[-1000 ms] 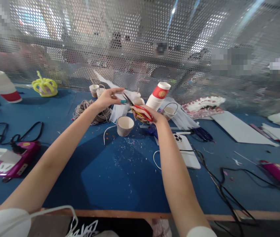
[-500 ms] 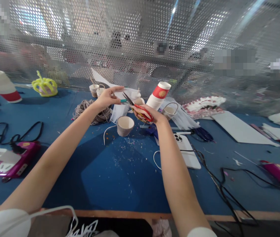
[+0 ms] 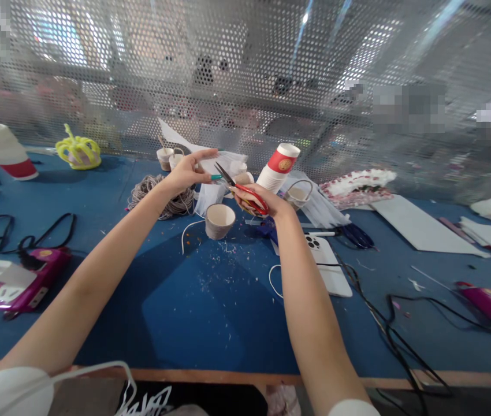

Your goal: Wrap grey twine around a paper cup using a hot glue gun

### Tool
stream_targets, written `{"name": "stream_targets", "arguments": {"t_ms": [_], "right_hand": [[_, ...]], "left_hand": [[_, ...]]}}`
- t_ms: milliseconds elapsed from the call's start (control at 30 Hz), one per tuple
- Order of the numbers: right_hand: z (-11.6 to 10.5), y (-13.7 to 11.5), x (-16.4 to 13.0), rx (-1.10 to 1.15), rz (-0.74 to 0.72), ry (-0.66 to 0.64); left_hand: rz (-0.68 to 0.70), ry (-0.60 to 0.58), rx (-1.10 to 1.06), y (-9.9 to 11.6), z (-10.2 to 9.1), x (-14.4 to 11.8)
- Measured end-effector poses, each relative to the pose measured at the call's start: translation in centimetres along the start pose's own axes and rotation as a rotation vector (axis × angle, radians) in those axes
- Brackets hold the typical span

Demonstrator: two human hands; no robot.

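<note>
— What is the right hand (image 3: 267, 203) gripping?

— It is closing its fingers through the red loops of a pair of red-handled metal scissors (image 3: 241, 186). The blades are standing slightly parted, their long axis running up and to the left from that hand toward the left hand (image 3: 188, 171).

— And the left hand?

— It is pinching a small teal-tipped piece (image 3: 216, 177) between thumb and fingers, forefinger stretched out. I cannot tell what the piece is. It is sitting right at the blade tips, so the left hand is nearer to it, and the scissors are pointing straight at it.

— What is lying around them?

— Just below, a brown paper cup (image 3: 220, 220) is standing upright on the blue table (image 3: 193, 300), with a coil of grey twine (image 3: 163, 196) to its left and a tilted stack of red-and-white paper cups (image 3: 278, 167) to the right. A white phone (image 3: 330, 263) is lying beside the right forearm.

— Anything differing from a moment ago?

— Hardly: both hands are holding much the same pose, and the white sheet behind them is sitting a little higher.
</note>
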State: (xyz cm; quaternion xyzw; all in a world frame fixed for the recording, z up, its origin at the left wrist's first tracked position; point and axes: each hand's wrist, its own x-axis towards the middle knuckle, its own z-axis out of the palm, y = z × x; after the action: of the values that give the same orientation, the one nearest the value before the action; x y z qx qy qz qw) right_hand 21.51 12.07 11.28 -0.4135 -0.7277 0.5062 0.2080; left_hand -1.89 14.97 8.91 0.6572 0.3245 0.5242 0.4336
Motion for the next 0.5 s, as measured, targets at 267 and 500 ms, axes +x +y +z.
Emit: {"name": "stream_targets", "arguments": {"t_ms": [267,500], "right_hand": [[-0.13,0.31,0.11,0.01,-0.014,-0.047],[0.01,-0.06,-0.19,0.029,-0.029,-0.062]], "left_hand": [[0.0,-0.018,0.013,0.05,-0.03,-0.01],[0.009,-0.032,-0.003,0.26,0.07,-0.04]]}}
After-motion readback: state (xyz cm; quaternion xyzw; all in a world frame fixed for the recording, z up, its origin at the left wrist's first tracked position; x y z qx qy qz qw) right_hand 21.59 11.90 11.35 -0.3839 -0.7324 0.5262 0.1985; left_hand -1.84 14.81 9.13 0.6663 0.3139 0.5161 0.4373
